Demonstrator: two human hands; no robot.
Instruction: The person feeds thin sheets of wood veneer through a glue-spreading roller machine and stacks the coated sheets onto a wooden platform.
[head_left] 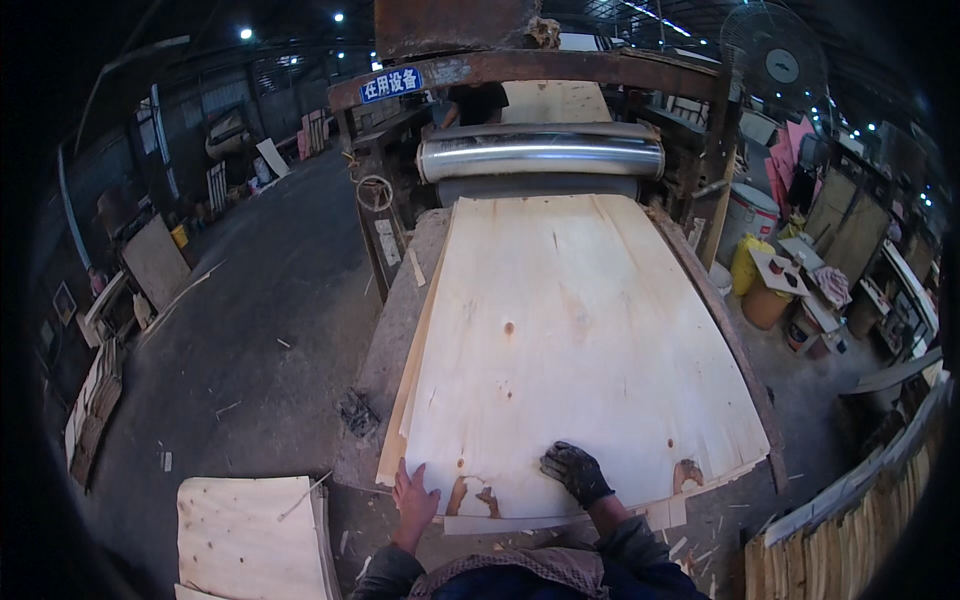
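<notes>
A large pale wood veneer sheet (570, 350) with small knots lies on top of other sheets on the machine's bed. Its near edge is ragged, with brown-edged gaps by both near corners. My bare left hand (415, 495) rests at the near left corner, fingers spread on the edge. Wearing a dark glove, my right hand (577, 474) lies on the sheet right of the middle of the near edge, fingers stretched out and holding nothing. Beyond the far end of the sheet sits a shiny metal roller (540, 155) over a darker one.
A rusty frame (560, 68) spans the rollers, with a handwheel (375, 193) on its left post. Behind it stands a person in dark clothes (480, 102). Veneer stacks lie at the near left (245, 530) and near right (850, 530). Buckets and a drum (750, 212) stand to the right.
</notes>
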